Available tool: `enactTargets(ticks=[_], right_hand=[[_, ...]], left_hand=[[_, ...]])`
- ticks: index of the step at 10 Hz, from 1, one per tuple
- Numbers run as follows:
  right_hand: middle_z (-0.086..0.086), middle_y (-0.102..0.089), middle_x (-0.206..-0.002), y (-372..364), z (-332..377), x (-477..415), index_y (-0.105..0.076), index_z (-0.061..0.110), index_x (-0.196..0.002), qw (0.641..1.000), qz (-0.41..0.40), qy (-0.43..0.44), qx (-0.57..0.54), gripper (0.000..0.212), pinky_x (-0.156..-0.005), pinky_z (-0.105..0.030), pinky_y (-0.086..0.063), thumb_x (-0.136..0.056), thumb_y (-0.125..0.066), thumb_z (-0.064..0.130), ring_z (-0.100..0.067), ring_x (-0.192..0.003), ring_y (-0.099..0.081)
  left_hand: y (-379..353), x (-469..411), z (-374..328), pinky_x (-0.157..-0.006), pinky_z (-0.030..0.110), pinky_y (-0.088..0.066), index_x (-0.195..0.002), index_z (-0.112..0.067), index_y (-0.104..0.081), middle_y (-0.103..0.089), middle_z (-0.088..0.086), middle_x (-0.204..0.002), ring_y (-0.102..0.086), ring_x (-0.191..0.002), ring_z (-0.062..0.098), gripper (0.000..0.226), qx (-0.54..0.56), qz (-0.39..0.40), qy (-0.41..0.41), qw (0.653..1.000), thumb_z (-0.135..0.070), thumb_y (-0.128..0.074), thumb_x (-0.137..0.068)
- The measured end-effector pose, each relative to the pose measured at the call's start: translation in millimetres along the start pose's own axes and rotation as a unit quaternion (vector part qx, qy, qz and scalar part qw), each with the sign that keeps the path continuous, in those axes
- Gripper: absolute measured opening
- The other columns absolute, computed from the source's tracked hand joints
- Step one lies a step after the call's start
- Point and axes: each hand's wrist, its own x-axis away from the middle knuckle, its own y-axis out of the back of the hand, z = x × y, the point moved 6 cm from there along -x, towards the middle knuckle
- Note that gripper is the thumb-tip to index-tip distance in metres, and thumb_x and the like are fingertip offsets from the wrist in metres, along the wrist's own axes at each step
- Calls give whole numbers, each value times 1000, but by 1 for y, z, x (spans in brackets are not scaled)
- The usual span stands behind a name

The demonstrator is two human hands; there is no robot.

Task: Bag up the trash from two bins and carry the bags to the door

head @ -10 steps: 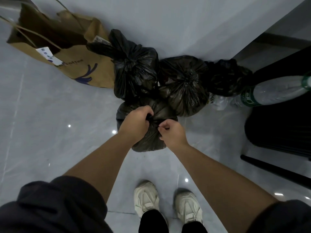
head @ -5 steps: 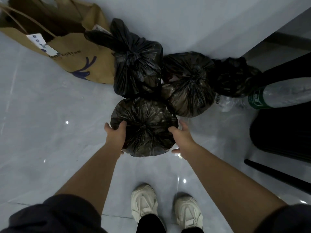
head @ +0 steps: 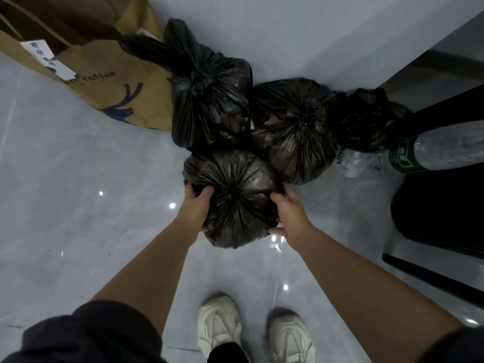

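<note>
Snugly, left hand (head: 195, 208), right hand (head: 289, 214) gripping bag (head: 235, 179)

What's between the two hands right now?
A tied black trash bag, held at its sides by the left hand and right hand, per the head view.

The floor (head: 78, 205) is glossy pale grey stone-look tile with faint veining, and a thin seam (head: 180, 348) runs across at 6 o'clock. Small bright light reflections (head: 172, 205) dot it near the centre and toward 5 o'clock. A plain white wall (head: 314, 35) fills 12 to 1 o'clock. A bulky black object (head: 440, 205) stands at 3 o'clock, with a black bar (head: 432, 279) slanting at 4 o'clock. The lighting is dim.
</note>
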Motion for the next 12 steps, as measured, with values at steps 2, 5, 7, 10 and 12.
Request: enactTargets(ticks=[2,5,7,10,12], right_hand=[[-8,-42,-142,19,37,23,-37,19,-140,955,-96,193,205,53,-96,-29,-40,-90,-55,21,-25,-123,-48],[-1,6,-161,6,79,36,-14,36,-148,747,-111,343,559,73,-113,-54,-28,-88,-52,17,-35,-147,4],[4,23,-158,6,70,7,-7,36,-150,717,-96,323,611,79,-111,-48,-35,-88,-52,19,-38,-144,19],[3,24,-158,14,72,34,-3,39,-150,710,-64,300,634,80,-115,-56,-16,-89,-51,19,-36,-145,14],[0,15,-160,11,82,100,-3,36,-150,732,-74,301,607,76,-115,-54,-23,-90,-46,19,-32,-147,6]], left_hand=[[6,28,-18,-102,45,-40,-146,-19,-20,-36,11,-145,-43,-128,33,72,-218,-89,-153,960,-40,-55,-88],[-36,50,-25,-104,52,-35,-147,-45,-2,13,5,-159,-10,-144,35,82,-410,-70,-265,870,-54,-54,-85],[-52,16,-14,-106,48,-35,-147,-45,-1,19,9,-157,-9,-144,37,76,-461,-25,-260,848,-49,-51,-90],[-43,30,-32,-105,51,-38,-148,-38,-7,10,12,-158,-29,-136,41,70,-510,-24,-190,838,-46,-48,-91],[-34,102,-67,-104,48,-39,-147,-22,-15,-12,8,-157,-29,-136,32,70,-509,-47,-279,813,-36,-52,-89]])
